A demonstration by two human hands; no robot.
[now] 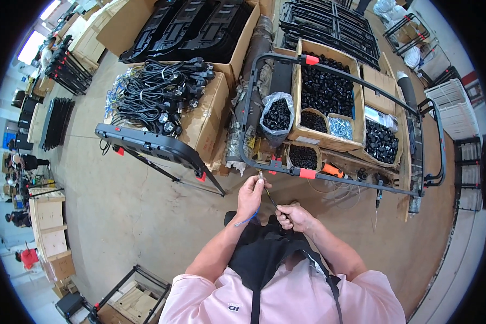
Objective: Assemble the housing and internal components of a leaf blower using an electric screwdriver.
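- A thin dark tool (268, 196) is held between both hands above the concrete floor (146, 216), its long axis slanting from upper left to lower right.
- The left hand (251, 195) pinches its upper tip with closed fingers; a blue strand (248, 219) hangs below the wrist.
- The right hand (293, 217) is fisted round its lower end.
- Just beyond stands a black tube frame (329, 181) with orange clamps, before cartons of black parts (325, 89).
- A black panel (146, 143) leans to the left.
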